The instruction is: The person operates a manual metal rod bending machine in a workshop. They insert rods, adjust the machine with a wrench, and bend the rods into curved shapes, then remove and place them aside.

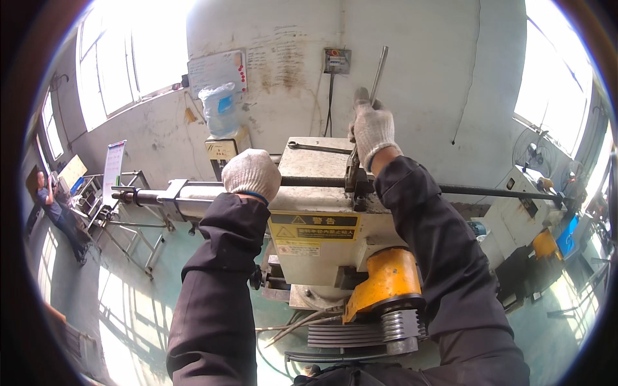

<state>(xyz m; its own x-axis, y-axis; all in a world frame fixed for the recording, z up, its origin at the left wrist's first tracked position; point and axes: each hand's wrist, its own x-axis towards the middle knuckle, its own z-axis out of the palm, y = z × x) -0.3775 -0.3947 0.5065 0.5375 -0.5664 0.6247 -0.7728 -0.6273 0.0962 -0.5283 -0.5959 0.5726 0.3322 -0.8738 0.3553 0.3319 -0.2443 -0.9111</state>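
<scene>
R hand (374, 132), gloved, upper ctr-right, fist closed round steel bar (381, 71) sticking up. L hand (252, 172), also gloved, left of ctr, at threaded rod (315, 182) running across mid-frame; fingers hidden, can't tell if gripping. Spanner (318, 148) flat on machine top (312, 166), approx. ctr. Orange housing (386, 276) lower ctr-right. Water jug (220, 116) upper left; another person (56, 209) far left.
</scene>
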